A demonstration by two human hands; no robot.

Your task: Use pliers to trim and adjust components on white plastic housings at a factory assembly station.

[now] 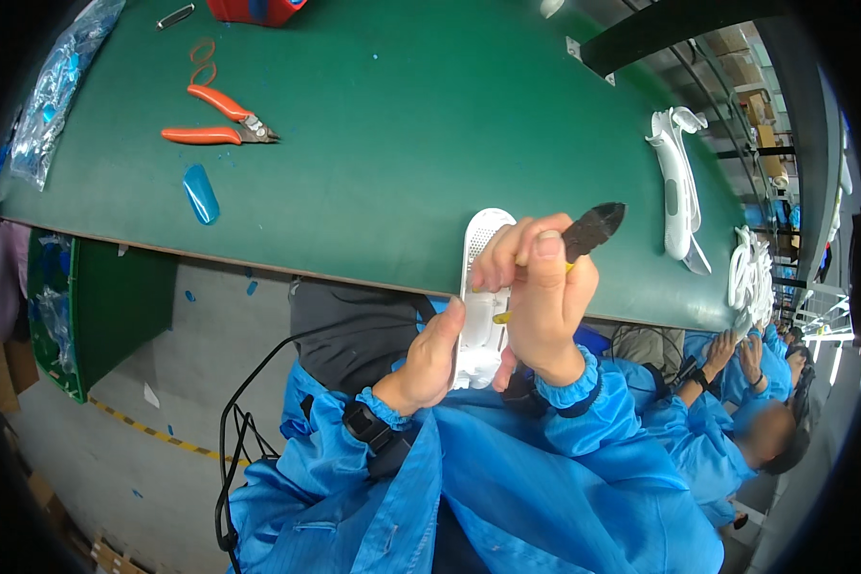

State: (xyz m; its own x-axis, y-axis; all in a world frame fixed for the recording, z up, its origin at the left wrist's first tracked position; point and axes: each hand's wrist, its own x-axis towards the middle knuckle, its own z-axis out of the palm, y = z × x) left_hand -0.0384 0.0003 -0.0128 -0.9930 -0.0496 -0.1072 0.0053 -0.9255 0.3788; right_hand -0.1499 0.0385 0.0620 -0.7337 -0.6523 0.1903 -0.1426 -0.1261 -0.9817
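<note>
A long white plastic housing [488, 226], with a perforated rounded end, is held by my left hand [429, 359] at the table's front edge. My left thumb lies along its side; the other fingers are mostly hidden behind it. My right hand [550, 297] is closed around a pair of pliers with dark jaws [596, 230], which stick out to the upper right. Bits of yellow handle show beside the fingers. The right fingertips rest over the housing's inner side and hide part of it.
Orange-handled cutters [222, 120], a blue curved plastic piece [200, 194] and a clear bag [62, 96] lie at left on the green table [383, 143]. White plastic parts [677, 182] lie at right, near a metal frame [679, 33]. A co-worker [722, 445] sits at the right.
</note>
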